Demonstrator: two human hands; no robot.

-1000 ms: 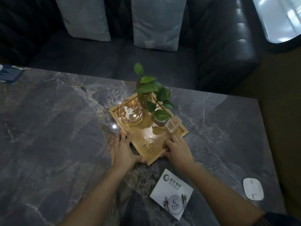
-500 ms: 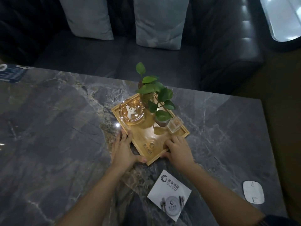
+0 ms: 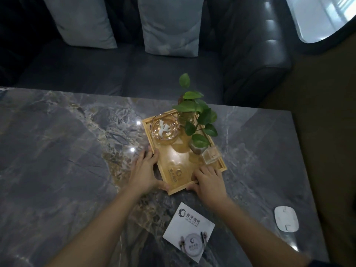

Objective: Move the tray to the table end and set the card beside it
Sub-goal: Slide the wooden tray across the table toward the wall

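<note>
On the grey marble desk [image 3: 57, 151] I see my left hand [image 3: 143, 172] with its grip clamped on the near-left corner of the rectangular wooden tray [image 3: 173, 158], thumb under the near edge. My right hand [image 3: 209, 182] has its grip pinching the tray's near edge. The square white printed card [image 3: 189, 231] lies just nearer, below the tray.

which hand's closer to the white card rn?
Right. The right hand grips the tray's near edge just above the card; the left hand sits farther left.
</note>
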